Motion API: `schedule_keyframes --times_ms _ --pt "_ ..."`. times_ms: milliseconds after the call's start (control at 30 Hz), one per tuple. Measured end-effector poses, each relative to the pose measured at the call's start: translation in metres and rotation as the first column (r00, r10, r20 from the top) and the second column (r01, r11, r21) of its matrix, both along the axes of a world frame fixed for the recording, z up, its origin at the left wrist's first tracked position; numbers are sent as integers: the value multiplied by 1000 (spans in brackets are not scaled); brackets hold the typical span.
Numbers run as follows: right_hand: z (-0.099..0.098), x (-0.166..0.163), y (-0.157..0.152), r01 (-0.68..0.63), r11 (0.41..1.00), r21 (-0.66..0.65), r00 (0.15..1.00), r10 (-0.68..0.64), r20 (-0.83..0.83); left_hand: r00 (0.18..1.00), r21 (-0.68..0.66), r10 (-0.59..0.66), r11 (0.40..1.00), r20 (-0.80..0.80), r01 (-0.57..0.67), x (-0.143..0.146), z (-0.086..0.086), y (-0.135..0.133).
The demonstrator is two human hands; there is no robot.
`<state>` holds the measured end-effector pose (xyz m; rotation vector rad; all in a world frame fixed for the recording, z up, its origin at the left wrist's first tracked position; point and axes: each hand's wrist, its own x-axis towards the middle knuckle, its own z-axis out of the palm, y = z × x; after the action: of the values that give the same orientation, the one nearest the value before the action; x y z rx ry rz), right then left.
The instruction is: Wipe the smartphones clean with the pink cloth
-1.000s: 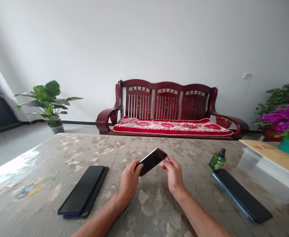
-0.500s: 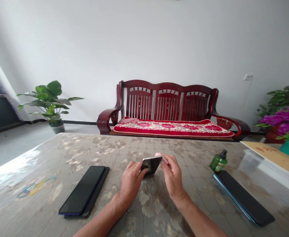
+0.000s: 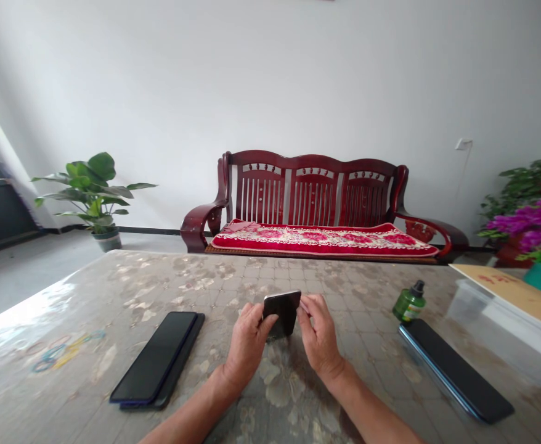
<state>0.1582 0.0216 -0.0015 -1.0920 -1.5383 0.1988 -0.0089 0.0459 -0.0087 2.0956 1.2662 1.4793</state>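
A dark phone is held between both my hands above the middle of the table, tilted up on its lower end with its top edge facing away. My left hand grips its left side with thumb and fingers. My right hand pinches its right edge. In the earlier frames a small pink thing showed at my right fingers; it is hidden now.
Two stacked dark phones lie at the left. Another phone lies at the right beside a small green bottle. A clear plastic box stands at the far right. A red wooden bench and potted plants stand beyond.
The phone has turned from a slanted, raised pose to nearly upright and lower, close to the table. Both hands have come nearer together around it.
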Motion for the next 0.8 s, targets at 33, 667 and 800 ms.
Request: schedule_keyframes --times_ms 33,667,800 --pt "-5 0 1 -13 1000 -22 1000 14 21 1000 -12 18 1000 17 -18 0 -1 1" --pt "-25 11 16 38 936 -350 994 -1 107 995 13 52 999 81 -53 -4 -12 8" --pt "-16 13 21 -65 890 -450 917 -124 -378 999 90 -46 995 15 44 -3 -12 2"
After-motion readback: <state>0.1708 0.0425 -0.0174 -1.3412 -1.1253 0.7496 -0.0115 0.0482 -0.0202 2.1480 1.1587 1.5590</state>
